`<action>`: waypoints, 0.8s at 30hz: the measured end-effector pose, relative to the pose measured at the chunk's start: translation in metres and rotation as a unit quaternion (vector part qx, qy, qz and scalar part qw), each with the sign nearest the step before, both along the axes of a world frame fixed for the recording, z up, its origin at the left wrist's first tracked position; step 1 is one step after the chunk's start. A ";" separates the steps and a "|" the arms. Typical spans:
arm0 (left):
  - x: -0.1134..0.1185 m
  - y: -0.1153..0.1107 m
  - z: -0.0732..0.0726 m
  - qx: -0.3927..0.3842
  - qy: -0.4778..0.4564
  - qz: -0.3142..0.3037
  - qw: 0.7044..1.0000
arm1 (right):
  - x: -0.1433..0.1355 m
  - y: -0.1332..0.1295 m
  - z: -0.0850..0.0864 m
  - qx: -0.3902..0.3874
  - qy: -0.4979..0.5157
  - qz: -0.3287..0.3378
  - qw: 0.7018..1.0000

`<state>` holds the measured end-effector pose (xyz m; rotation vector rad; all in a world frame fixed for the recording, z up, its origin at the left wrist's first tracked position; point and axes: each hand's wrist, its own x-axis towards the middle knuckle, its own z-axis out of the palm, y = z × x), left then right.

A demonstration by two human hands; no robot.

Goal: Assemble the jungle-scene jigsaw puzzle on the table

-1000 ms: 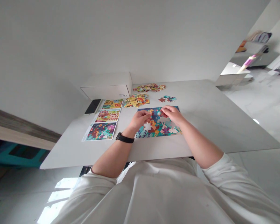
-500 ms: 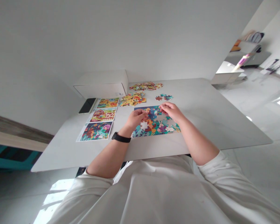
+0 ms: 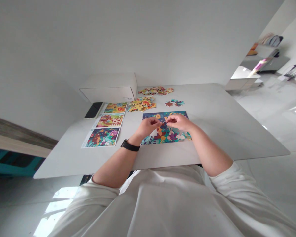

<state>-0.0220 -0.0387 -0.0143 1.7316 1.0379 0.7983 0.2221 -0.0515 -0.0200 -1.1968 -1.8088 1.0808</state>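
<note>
A partly assembled blue and teal puzzle (image 3: 174, 114) lies near the table's front edge, with a gap at its left side. My left hand (image 3: 150, 126) is over its left half, thumb and fingers pinched together. Close beside it, my right hand (image 3: 178, 121) is also pinched above the middle of the puzzle. Whatever lies between the fingertips is too small to make out. Behind the puzzle is a small pile of teal and brown pieces (image 3: 175, 103). A yellow pile (image 3: 141, 104) and a red and yellow pile (image 3: 156, 90) lie farther back.
On the left of the white table (image 3: 212, 131), a sheet with three pictures (image 3: 111, 120) lies beside a phone (image 3: 94, 110). A white box (image 3: 108, 89) stands at the back left against the wall.
My right hand has moved left and slightly down, closer to my left hand. My left hand has shifted slightly right. The view has shifted a little.
</note>
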 end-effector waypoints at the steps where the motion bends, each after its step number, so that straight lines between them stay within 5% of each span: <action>1: 0.000 0.000 0.000 -0.001 -0.005 0.006 1.000 | 0.002 0.001 0.000 0.001 -0.006 -0.006 1.000; 10: -0.002 0.003 -0.007 -0.002 -0.018 0.022 1.000 | 0.032 0.010 -0.001 -0.023 -0.002 -0.105 0.994; 24: 0.000 -0.002 -0.001 0.057 0.061 0.001 0.997 | 0.023 0.014 -0.012 -0.012 -0.067 -0.104 0.992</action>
